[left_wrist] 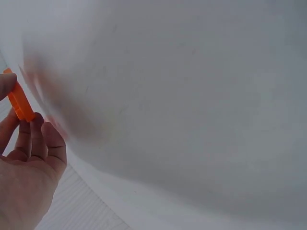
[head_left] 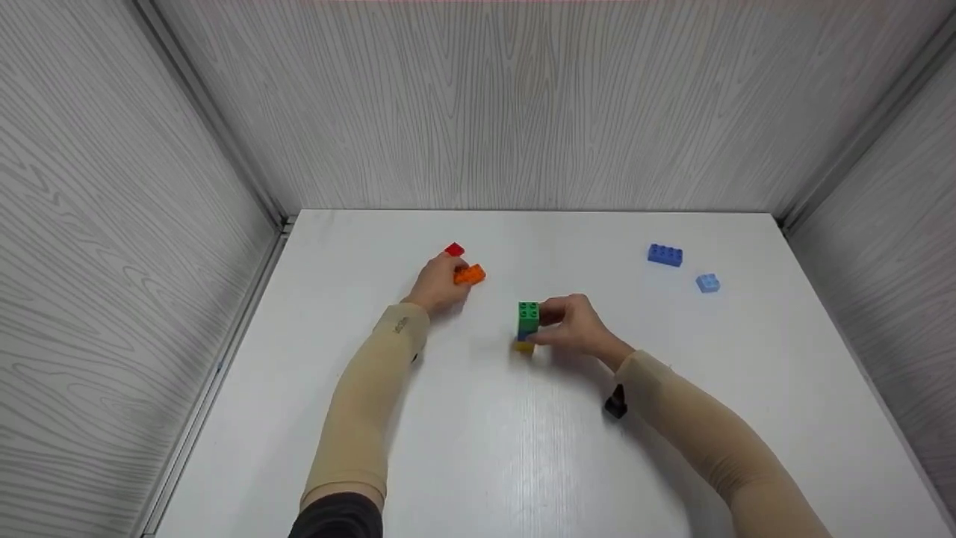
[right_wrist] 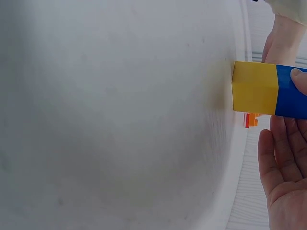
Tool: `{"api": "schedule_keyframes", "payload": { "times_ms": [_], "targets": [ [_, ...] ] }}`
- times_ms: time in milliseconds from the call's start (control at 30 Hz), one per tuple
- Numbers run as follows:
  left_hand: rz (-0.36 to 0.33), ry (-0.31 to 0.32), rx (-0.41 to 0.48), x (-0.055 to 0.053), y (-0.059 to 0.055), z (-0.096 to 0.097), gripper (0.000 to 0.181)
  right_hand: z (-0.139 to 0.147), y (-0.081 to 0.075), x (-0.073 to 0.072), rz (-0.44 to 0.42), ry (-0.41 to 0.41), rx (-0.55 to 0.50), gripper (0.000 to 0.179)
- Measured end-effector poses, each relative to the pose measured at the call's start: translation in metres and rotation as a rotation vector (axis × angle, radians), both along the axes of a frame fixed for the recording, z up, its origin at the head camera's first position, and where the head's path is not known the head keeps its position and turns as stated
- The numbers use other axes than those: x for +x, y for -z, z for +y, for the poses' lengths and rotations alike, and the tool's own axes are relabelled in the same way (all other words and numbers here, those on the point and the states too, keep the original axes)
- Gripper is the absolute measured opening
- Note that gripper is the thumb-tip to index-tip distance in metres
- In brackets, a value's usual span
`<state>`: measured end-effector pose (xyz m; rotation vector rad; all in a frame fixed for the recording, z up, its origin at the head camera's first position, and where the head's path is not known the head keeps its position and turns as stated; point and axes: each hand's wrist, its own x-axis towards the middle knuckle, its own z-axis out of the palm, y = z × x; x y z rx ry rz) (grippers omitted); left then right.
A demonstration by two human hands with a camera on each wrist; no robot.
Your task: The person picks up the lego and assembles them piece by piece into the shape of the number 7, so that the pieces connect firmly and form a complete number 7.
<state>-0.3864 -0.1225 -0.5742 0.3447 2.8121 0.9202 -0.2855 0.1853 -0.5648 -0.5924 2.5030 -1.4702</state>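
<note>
Tower [head_left: 528, 321] — held upright in right grip [head_left: 576, 326] | orange brick [head_left: 470, 275] — pinched in left grip [head_left: 437, 285]

green brick [head_left: 529, 315]: four studs up, top of an upright held stack | blue brick [right_wrist: 288, 98]: middle, smooth-sided, partly hidden | yellow brick [right_wrist: 255, 88]: bottom, smooth-sided, contact with counter [head_left: 478, 448] unclear | orange brick [head_left: 470, 275]: studded, held at its left end, apart from stack, farther back and left
</note>
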Motion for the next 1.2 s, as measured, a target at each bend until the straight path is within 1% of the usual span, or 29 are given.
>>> {"api": "schedule_keyframes", "payload": {
  "times_ms": [133,200,333,400,433,567,700,867,1100,1200],
  "targets": [
    [-0.005,-0.002,0.026,0.005,-0.003,-0.003,0.041,-0.001,0.001,0.0,-0.024,0.013,0.005,0.039],
    [-0.015,-0.015,0.049,0.008,-0.004,-0.004,0.042,-0.001,0.001,0.0,-0.028,0.018,0.01,0.039],
    [-0.042,-0.034,0.092,0.014,-0.007,-0.002,0.044,-0.001,0.0,0.002,-0.022,0.027,0.023,0.04],
    [-0.047,-0.03,0.099,0.017,-0.008,-0.001,0.045,-0.001,0.0,0.003,-0.018,0.026,0.029,0.041],
    [-0.043,-0.023,0.099,0.019,-0.008,0.0,0.045,-0.001,-0.001,0.004,-0.017,0.026,0.032,0.041],
    [0.011,0.007,0.095,0.025,-0.011,0.002,0.044,-0.002,-0.002,0.005,-0.006,0.021,0.025,0.04],
    [0.052,0.034,0.088,0.03,-0.018,0.003,0.042,-0.002,-0.003,0.004,-0.009,0.021,0.024,0.038],
    [0.1,0.1,0.07,0.036,-0.025,0.003,0.038,-0.003,-0.003,0.004,-0.04,0.026,0.032,0.04],
    [0.104,0.13,0.08,0.045,-0.035,0.006,0.039,-0.004,-0.006,0.007,-0.061,0.04,0.053,0.044],
    [0.125,0.157,0.078,0.047,-0.039,0.006,0.038,-0.005,-0.008,0.008,-0.072,0.047,0.059,0.045]
  ]
}}
